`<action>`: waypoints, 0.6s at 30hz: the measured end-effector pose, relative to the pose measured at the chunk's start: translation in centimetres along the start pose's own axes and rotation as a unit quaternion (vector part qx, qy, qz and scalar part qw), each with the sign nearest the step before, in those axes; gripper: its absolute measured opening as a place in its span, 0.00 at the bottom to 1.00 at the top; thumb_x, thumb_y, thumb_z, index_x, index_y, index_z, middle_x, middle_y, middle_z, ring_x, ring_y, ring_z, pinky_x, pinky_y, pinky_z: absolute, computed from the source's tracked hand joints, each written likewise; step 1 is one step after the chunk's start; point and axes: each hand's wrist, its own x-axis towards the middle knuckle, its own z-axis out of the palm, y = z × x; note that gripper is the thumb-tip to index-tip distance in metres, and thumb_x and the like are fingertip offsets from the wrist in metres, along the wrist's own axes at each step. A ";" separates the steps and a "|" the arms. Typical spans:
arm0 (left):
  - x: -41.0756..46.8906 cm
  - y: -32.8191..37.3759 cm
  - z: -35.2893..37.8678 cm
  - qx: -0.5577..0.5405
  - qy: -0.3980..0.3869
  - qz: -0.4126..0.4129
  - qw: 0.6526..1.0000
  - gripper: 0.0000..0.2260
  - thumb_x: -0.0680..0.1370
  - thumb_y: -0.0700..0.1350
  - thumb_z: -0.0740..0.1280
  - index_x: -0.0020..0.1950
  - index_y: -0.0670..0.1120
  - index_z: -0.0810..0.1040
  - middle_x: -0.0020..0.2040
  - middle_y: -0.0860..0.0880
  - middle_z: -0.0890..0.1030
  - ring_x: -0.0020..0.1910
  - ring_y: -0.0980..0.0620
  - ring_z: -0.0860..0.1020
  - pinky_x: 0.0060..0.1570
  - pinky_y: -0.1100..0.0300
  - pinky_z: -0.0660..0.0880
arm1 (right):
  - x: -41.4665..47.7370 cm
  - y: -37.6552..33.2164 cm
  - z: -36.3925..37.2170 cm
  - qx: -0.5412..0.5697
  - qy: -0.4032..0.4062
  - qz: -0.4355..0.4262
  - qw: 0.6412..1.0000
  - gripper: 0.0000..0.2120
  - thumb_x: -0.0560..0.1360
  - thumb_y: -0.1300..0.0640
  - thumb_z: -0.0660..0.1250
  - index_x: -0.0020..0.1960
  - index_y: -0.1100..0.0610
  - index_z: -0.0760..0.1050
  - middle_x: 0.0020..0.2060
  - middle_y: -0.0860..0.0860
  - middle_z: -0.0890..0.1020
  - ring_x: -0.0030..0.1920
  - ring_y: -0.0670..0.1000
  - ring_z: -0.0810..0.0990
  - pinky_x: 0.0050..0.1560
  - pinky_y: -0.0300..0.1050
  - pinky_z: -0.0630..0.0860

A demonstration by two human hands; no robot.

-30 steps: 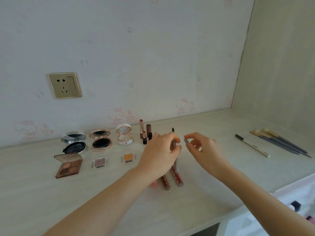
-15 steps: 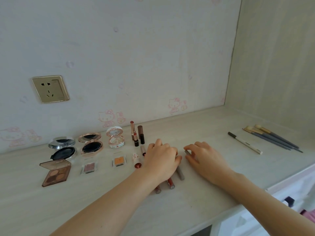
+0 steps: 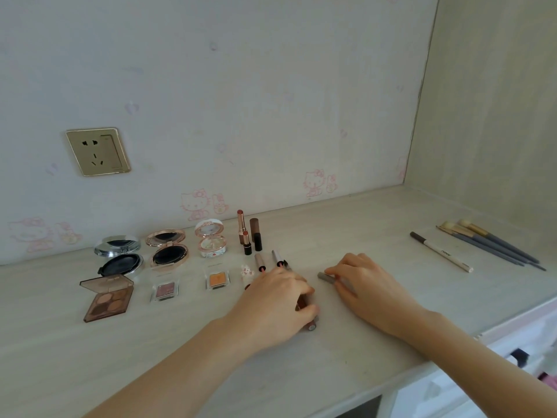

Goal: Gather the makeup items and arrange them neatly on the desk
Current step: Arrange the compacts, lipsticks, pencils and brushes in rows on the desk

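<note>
On the pale, wood-grain desk your left hand curls round slim lip tubes and hides most of them. Your right hand pinches a small grey stick, half covered. Farther back lie round compacts, upright lipsticks and thin brushes, before a wallpapered wall with a golden socket

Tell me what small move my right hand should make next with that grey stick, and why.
Probably turn the grey stick and slide it left beside the lip tubes under your left hand. Your right hand pinches its end, and it lies crosswise, apart from that row.
</note>
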 end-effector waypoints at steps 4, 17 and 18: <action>0.1 -0.2 0.0 0.003 0.023 0.005 1.000 0.17 0.76 0.57 0.62 0.61 0.52 0.79 0.56 0.55 0.79 0.60 0.53 0.71 0.63 0.57 0.66 | 0.8 -0.8 0.6 0.006 0.001 -0.010 1.000 0.14 0.78 0.55 0.62 0.62 0.51 0.77 0.51 0.48 0.79 0.51 0.52 0.74 0.53 0.45 0.73; 1.8 -0.5 0.2 -0.028 0.018 -0.023 0.999 0.09 0.73 0.52 0.62 0.41 0.49 0.78 0.36 0.52 0.76 0.41 0.49 0.74 0.42 0.58 0.64 | 2.4 -1.8 1.1 0.023 -0.013 0.002 1.000 0.13 0.79 0.53 0.60 0.61 0.49 0.77 0.51 0.47 0.79 0.54 0.50 0.74 0.54 0.41 0.70; 1.9 -0.5 0.1 -0.033 0.023 -0.022 0.999 0.08 0.74 0.51 0.63 0.43 0.49 0.79 0.36 0.52 0.77 0.41 0.50 0.74 0.41 0.59 0.62 | 2.4 -1.6 1.0 0.027 -0.014 0.004 1.000 0.14 0.79 0.53 0.60 0.62 0.49 0.76 0.52 0.47 0.80 0.55 0.49 0.74 0.55 0.40 0.70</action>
